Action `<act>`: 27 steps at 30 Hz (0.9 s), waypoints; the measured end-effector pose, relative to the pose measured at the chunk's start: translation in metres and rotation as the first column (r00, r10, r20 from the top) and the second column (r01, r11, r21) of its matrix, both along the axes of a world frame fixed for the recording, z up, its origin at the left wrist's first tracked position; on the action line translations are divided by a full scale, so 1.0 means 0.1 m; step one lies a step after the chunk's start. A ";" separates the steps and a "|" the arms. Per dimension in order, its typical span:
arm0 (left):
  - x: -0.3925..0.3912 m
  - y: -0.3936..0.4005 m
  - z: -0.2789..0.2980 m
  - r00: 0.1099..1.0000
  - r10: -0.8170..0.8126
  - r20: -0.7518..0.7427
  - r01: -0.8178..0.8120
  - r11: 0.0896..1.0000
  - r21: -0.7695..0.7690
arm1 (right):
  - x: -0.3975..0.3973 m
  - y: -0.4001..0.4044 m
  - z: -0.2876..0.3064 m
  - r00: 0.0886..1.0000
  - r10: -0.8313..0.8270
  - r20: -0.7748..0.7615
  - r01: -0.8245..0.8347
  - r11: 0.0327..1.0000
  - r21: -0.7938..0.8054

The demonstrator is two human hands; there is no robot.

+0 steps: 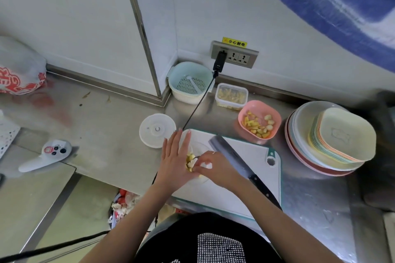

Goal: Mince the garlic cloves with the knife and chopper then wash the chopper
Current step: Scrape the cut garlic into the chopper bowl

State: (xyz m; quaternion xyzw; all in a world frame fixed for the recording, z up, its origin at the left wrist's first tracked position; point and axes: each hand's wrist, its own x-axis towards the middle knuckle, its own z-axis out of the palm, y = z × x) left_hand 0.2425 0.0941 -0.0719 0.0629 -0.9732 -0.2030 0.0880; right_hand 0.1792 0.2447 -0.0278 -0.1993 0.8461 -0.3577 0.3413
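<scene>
On the steel counter, the round chopper lid (157, 130) is lying flat, off its bowl and just left of the white cutting board (245, 156). Beside it the left hand (175, 162) is resting with fingers straight and flat, cupped against the side of the clear chopper bowl (201, 151) and steadying it on the board's left part, gripping nothing. Garlic pieces (190, 161) are sitting between the two hands, and the right hand (210, 165) is pinching some with curled fingertips, seemingly dropping them into the bowl. So the loading step appears to be under way; the next move is probably calling for fitting the lid back on before chopping. The knife (241, 164) is lying idle on the board, partly under the right wrist, its long axis running diagonally, blade pointing up-left towards the wall, dark handle down-right. Washing is not yet begun.
</scene>
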 end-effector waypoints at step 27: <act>0.21 -0.15 -0.15 0.999 0.008 -0.034 -0.011 0.995 -0.095 | -2.01 0.73 -0.26 0.928 0.103 -0.358 0.114 0.837 0.536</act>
